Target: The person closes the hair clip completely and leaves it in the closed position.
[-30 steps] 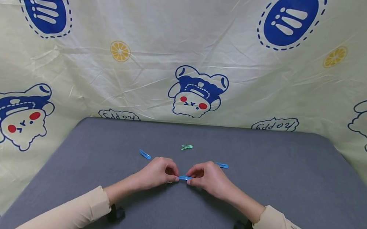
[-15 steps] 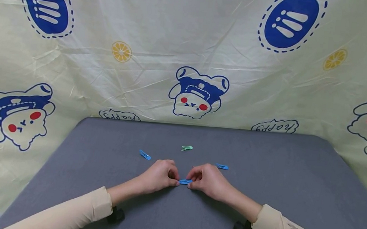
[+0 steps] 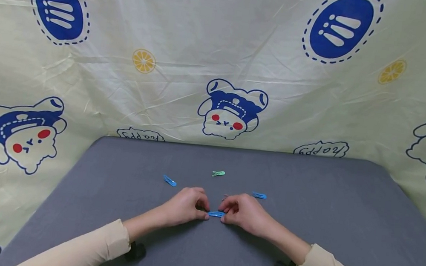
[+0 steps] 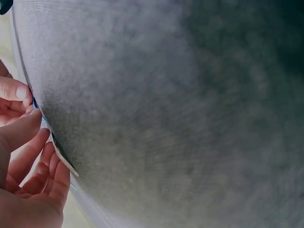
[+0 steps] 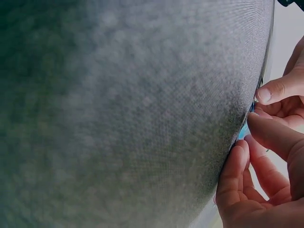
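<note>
A blue snap hair clip [image 3: 216, 214] lies crosswise between my two hands, at or just above the grey table. My left hand [image 3: 186, 206] pinches its left end between thumb and fingers. At the other end my right hand [image 3: 245, 215] pinches the clip in the same way. The fingertips cover both its ends. In the right wrist view only a sliver of the blue clip [image 5: 243, 130] shows between the fingers. A thin beige flat piece [image 4: 65, 160] lies by the left hand's lower fingers in the left wrist view; its kind is unclear.
Beyond the hands lie a blue hair clip [image 3: 170, 180] on the left, a green hair clip [image 3: 218, 174] in the middle and another blue hair clip [image 3: 259, 195] on the right. The grey table [image 3: 307, 189] ends at a printed cloth backdrop [image 3: 177, 104].
Both hands have drawn the blue hair clip slightly toward me, still pinching its ends. The head view has shifted a little. The other clips lie where they were.
</note>
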{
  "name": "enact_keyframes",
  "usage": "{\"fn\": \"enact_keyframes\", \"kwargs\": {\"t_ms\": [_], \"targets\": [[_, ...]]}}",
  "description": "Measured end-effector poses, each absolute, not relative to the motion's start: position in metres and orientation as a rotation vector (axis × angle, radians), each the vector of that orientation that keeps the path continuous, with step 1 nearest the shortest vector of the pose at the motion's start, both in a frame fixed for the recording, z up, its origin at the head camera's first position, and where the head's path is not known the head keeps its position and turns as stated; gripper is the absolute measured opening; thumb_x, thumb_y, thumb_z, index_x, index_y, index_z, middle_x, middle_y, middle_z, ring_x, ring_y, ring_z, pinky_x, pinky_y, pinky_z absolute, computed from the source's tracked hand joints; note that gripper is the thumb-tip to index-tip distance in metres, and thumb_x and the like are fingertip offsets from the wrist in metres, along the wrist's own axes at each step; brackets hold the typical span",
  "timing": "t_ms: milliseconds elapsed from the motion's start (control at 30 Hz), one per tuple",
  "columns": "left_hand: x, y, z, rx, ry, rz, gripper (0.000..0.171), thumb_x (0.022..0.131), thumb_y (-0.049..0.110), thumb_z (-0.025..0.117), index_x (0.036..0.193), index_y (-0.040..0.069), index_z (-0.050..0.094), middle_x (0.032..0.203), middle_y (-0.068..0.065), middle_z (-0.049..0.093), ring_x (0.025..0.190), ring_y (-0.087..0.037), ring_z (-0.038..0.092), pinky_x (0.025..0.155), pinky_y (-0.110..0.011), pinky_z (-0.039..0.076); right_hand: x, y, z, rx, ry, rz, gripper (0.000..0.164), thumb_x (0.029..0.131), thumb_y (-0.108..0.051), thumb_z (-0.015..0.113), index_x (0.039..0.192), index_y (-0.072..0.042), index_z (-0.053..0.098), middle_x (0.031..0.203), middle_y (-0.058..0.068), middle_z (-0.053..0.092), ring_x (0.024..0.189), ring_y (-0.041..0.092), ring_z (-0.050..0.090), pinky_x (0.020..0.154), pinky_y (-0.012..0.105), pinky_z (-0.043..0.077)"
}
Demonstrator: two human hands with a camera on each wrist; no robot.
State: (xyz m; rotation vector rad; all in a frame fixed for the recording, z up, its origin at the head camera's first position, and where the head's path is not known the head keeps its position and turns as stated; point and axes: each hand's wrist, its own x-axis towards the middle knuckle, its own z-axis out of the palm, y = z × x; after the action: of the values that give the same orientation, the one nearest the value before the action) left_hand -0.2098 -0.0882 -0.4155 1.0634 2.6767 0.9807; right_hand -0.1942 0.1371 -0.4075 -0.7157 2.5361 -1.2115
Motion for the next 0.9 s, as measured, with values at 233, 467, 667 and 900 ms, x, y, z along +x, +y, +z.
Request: {"fn": "enact_keyframes", "kwargs": {"t_ms": [233, 467, 667, 900], "targets": [[-0.210, -0.089, -0.409, 0.952, 2.632, 1.062, 0.013, 0.083, 0.011, 0.080, 0.093, 0.007, 0.073, 0.083, 0.006, 0.062, 0.072, -0.005, 0.057, 0.066, -0.023, 0.049, -0.189, 0.144, -0.405, -0.720, 2.460, -1.291, 0.018, 0.084, -0.009, 0.077, 0.099, -0.003, 0.070, 0.080, -0.001, 0.065, 0.074, 0.014, 0.060, 0.064, 0.024, 0.049], [-0.212, -0.086, -0.404, 0.893, 2.626, 1.129, 0.015, 0.084, 0.009, 0.077, 0.097, 0.004, 0.073, 0.086, 0.001, 0.065, 0.076, -0.009, 0.060, 0.067, -0.024, 0.050, -0.184, 0.154, -0.400, -0.685, 2.461, -1.331, 0.021, 0.088, -0.016, 0.075, 0.105, -0.004, 0.070, 0.087, -0.001, 0.066, 0.080, 0.017, 0.062, 0.069, 0.026, 0.051], [-0.218, -0.081, -0.402, 0.869, 2.626, 1.139, 0.018, 0.086, 0.011, 0.076, 0.102, 0.003, 0.073, 0.086, 0.004, 0.066, 0.078, -0.008, 0.060, 0.072, -0.024, 0.050, -0.185, 0.166, -0.392, -0.672, 2.547, -1.300, 0.018, 0.092, -0.017, 0.070, 0.106, -0.004, 0.070, 0.089, -0.002, 0.066, 0.080, 0.016, 0.062, 0.069, 0.028, 0.052], [-0.228, -0.074, -0.404, 0.854, 2.580, 1.175, 0.019, 0.086, 0.010, 0.076, 0.103, 0.002, 0.072, 0.084, 0.005, 0.066, 0.078, -0.011, 0.060, 0.071, -0.026, 0.050, -0.193, 0.173, -0.387, -0.644, 2.634, -1.262, 0.016, 0.093, -0.013, 0.069, 0.106, -0.005, 0.071, 0.090, -0.002, 0.066, 0.080, 0.018, 0.060, 0.067, 0.030, 0.051]]}}
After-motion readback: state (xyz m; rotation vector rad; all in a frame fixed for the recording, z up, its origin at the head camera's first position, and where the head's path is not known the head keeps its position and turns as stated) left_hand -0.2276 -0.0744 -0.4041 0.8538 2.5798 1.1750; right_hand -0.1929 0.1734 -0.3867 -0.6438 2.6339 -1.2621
